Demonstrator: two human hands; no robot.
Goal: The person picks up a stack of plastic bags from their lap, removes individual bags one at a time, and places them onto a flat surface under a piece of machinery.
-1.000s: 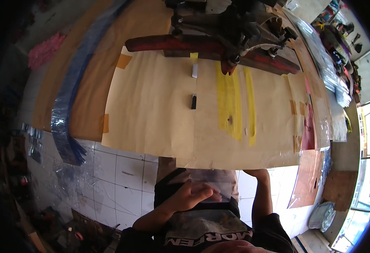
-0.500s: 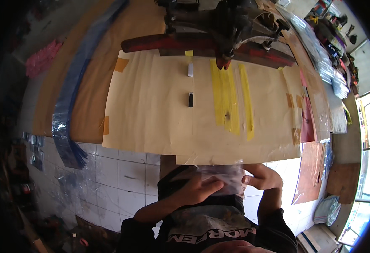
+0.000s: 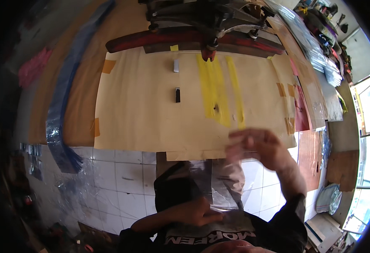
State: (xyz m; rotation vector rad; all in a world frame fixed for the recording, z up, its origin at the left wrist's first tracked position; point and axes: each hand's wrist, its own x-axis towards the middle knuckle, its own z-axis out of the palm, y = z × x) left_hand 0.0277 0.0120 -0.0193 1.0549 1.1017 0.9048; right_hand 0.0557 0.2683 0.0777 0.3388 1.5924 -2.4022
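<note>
Close to my body, my left hand [image 3: 198, 212] is closed, and its fingers meet the near edge of a clear plastic sheet [image 3: 202, 183]. That sheet drapes over my lap, glossy and crumpled, reaching toward the table's front edge. My right hand [image 3: 258, 147] is raised near the front right of the tan paper-covered work surface [image 3: 138, 105]. Its fingers point left, apart and smeared by motion, with nothing visible in them. Yellow tape strips [image 3: 213, 90] lie on the paper beyond it. Two small blocks, one white [image 3: 176, 65] and one black [image 3: 178, 95], sit left of the strips.
A dark machine with a long red bar [image 3: 151, 38] spans the back of the work surface. Long blue plastic strips [image 3: 60, 105] hang over the table's left side. Stacked clear plastic [image 3: 307, 46] lies at the far right. White floor tiles [image 3: 128, 177] show below.
My right hand has left the plastic on my lap and risen forward over the table edge. My left hand has drawn back toward my body. The view has shifted slightly.
</note>
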